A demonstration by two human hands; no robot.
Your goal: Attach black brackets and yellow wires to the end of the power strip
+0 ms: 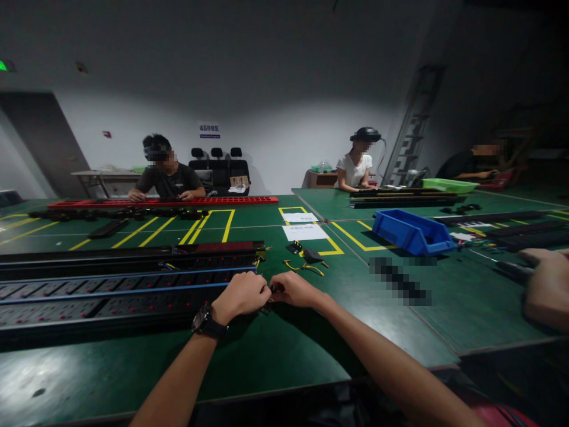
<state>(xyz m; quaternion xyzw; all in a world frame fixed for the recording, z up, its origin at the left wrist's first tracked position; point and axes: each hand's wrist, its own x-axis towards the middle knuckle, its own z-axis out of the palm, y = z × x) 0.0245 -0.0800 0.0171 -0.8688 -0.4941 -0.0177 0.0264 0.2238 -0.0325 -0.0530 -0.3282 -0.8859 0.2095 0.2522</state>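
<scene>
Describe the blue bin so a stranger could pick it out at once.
On the green table, look right of the white papers. The blue bin stands there, open-topped. It is the only blue container, and the green tray farther back is shallower.

This is an assembly workshop: broad green work tables (275, 362) marked with yellow lines (229, 224), and a long black socket strip (111, 290) stretched out at nine o'clock. A blue parts bin (411, 232) sits at two o'clock. One seated person (168, 175) works a red strip (164, 202) at eleven, a second person (355, 167) at one.
</scene>
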